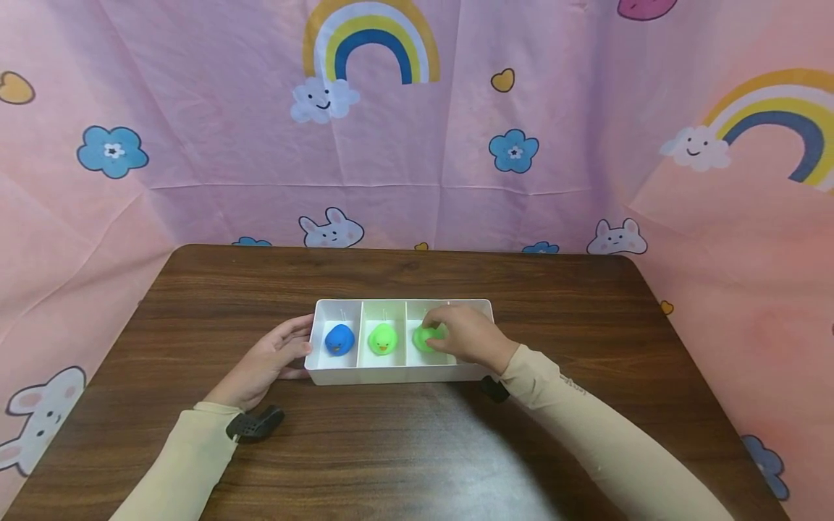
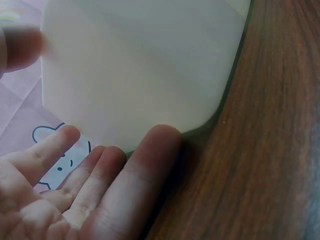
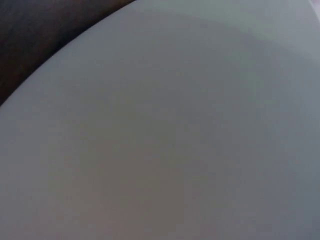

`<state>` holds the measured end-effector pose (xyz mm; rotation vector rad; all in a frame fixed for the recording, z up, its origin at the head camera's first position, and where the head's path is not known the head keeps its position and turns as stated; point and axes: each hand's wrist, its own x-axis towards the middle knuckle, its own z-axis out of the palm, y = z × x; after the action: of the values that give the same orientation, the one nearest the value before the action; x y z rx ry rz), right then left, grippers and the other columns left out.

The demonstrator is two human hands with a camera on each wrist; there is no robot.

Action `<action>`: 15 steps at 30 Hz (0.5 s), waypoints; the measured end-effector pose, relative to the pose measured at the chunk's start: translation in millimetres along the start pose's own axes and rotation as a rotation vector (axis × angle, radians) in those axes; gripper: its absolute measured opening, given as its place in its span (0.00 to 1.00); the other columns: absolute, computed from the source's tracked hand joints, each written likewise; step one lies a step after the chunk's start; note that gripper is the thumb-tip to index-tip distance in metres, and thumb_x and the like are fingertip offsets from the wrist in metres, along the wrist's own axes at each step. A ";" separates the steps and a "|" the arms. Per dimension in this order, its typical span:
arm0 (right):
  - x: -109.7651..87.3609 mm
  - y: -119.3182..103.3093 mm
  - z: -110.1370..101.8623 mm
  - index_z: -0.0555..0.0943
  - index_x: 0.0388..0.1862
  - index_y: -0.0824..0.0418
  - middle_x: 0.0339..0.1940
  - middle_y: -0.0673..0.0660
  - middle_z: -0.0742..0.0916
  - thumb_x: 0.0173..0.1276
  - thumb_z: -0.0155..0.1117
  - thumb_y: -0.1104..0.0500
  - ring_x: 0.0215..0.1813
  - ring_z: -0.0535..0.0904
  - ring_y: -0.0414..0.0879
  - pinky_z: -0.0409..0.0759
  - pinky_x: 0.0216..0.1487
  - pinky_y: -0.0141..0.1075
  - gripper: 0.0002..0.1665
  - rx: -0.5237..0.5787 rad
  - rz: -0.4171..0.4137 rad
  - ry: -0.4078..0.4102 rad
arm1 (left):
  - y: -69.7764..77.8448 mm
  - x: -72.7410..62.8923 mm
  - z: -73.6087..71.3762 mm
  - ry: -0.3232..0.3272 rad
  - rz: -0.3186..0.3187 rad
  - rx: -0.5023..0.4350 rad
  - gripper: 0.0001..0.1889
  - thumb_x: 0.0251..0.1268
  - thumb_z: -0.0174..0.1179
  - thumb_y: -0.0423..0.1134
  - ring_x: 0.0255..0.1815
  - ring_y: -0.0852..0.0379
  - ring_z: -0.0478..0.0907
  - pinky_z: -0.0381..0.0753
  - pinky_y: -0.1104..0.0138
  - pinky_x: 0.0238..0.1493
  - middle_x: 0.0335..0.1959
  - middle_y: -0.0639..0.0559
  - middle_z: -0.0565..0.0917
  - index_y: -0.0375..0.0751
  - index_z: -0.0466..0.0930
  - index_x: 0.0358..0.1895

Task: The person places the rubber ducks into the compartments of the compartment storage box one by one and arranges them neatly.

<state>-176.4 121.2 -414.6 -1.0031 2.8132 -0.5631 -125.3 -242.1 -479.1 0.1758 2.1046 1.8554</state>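
Observation:
A white divided box [image 1: 389, 375] sits on the table. Its leftmost section holds a blue rubber duck [image 1: 339, 339], and a green rubber duck [image 1: 383, 339] sits in the section beside it. Another green rubber duck [image 1: 420, 338], in the third section, is partly covered by my right hand [image 1: 470, 336], whose thumb and fingers pinch it. My left hand [image 1: 263, 362] rests against the box's left end, its fingers touching the end wall [image 2: 135, 75] in the left wrist view. My right hand and forearm hide the box's right end. Only a blurred pale surface fills most of the right wrist view.
The box stands near the middle of a dark brown wooden table [image 1: 365, 449]. Behind it hangs a pink and purple cloth [image 1: 404, 152] with rainbows, flowers and rabbits. A black strap piece [image 1: 255, 425] is on the left wrist.

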 end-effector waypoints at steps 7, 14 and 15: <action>-2.1 0.2 -2.9 0.87 0.51 0.60 0.46 0.52 0.90 0.66 0.76 0.57 0.51 0.86 0.47 0.83 0.56 0.42 0.15 -0.003 -0.028 -0.036 | 1.4 0.1 0.7 0.010 -0.024 0.003 0.36 0.79 0.58 0.45 0.75 0.29 0.64 0.85 0.47 0.56 0.81 0.33 0.59 0.40 0.53 0.82; -22.1 6.7 -25.2 0.83 0.59 0.62 0.55 0.56 0.88 0.69 0.73 0.59 0.42 0.84 0.43 0.84 0.44 0.38 0.20 0.119 -0.025 0.017 | 1.9 0.1 0.5 0.007 -0.014 0.004 0.36 0.79 0.58 0.45 0.75 0.29 0.64 0.85 0.47 0.56 0.81 0.33 0.59 0.40 0.53 0.82; -27.2 9.0 -30.4 0.83 0.58 0.62 0.54 0.56 0.88 0.69 0.73 0.60 0.38 0.83 0.42 0.83 0.40 0.36 0.20 0.143 -0.028 0.041 | 1.7 -0.2 0.2 0.008 -0.013 0.008 0.36 0.79 0.57 0.45 0.75 0.29 0.64 0.85 0.48 0.56 0.81 0.33 0.59 0.40 0.53 0.82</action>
<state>-167.2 154.1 -390.5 -1.0156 2.7507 -0.7842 -125.2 -241.7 -477.4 0.1570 2.1143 1.8434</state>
